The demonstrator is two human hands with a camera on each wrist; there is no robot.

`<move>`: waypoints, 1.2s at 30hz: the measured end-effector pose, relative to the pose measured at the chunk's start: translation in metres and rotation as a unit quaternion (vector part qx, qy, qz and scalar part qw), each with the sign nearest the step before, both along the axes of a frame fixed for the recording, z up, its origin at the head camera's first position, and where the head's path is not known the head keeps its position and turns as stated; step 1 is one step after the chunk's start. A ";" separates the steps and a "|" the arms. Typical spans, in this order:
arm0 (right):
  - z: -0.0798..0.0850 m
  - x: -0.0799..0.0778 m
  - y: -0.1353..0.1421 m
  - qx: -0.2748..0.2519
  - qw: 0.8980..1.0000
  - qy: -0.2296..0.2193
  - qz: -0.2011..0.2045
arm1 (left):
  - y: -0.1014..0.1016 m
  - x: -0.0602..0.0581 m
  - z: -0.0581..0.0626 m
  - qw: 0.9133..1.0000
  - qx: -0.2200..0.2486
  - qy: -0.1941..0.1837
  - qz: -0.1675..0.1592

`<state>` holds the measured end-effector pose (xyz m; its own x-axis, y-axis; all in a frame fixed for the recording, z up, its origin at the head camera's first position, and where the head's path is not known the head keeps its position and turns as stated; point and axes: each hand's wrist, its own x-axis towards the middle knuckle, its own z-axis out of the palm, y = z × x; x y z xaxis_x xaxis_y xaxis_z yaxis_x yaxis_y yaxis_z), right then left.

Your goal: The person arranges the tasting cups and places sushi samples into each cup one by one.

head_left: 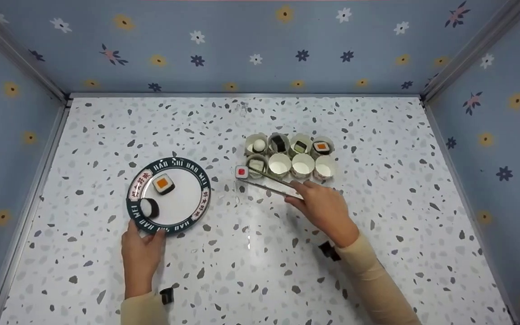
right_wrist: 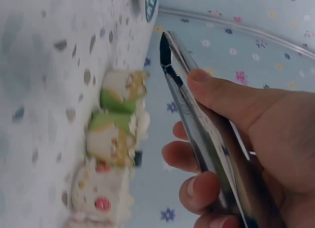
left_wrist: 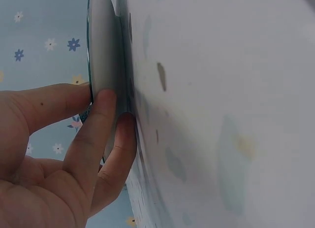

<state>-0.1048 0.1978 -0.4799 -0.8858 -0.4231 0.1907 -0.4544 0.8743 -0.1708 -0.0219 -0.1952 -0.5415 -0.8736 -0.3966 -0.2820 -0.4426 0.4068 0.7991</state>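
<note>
My right hand point(head_left: 321, 207) holds metal tongs point(right_wrist: 209, 134), fingers on one side and thumb on the other. Between the tong tips is a toy sushi roll point(head_left: 241, 172) with a red centre, just left of the paper cups; its dark side point(right_wrist: 166, 50) shows in the right wrist view. At the left, a round plate point(head_left: 206, 183) with a dark green lettered rim carries an orange-centred sushi roll point(head_left: 164, 184) and a black-and-white rice piece point(head_left: 150, 207). My left hand point(head_left: 141, 253) pinches the plate's near rim, with fingertips point(left_wrist: 105, 102) against its underside.
Several paper cups stand in two rows right of centre. Back-row cups hold a white ball point(head_left: 258, 145), a black piece point(head_left: 278, 143), a green-centred roll point(head_left: 300, 146) and an orange-centred roll point(head_left: 321, 146). Flowered blue walls point(head_left: 251, 36) enclose the speckled table point(head_left: 242, 280).
</note>
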 end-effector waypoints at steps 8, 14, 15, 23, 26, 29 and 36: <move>0.008 0.000 0.044 0.001 0.998 0.023 -0.055 | -0.001 0.001 0.001 1.000 -0.003 -0.004 0.001; 0.010 -0.005 0.054 0.029 0.997 0.010 -0.072 | -0.001 0.001 0.002 1.000 -0.005 -0.004 -0.001; 0.010 -0.006 0.055 0.031 0.997 0.005 -0.074 | 0.000 0.001 0.002 1.000 -0.005 -0.005 -0.001; 0.010 -0.009 0.054 0.035 0.996 -0.017 -0.082 | 0.001 0.001 0.001 1.000 -0.007 0.001 -0.002; 0.010 -0.009 0.054 0.035 0.996 -0.015 -0.082 | 0.000 0.002 0.000 1.000 -0.017 0.010 -0.005; 0.010 -0.010 0.053 0.032 0.996 -0.017 -0.083 | 0.000 0.002 -0.001 1.000 -0.018 0.012 -0.007; 0.010 -0.010 0.052 0.020 0.997 -0.014 -0.079 | 0.000 0.002 -0.002 1.000 -0.014 0.009 -0.001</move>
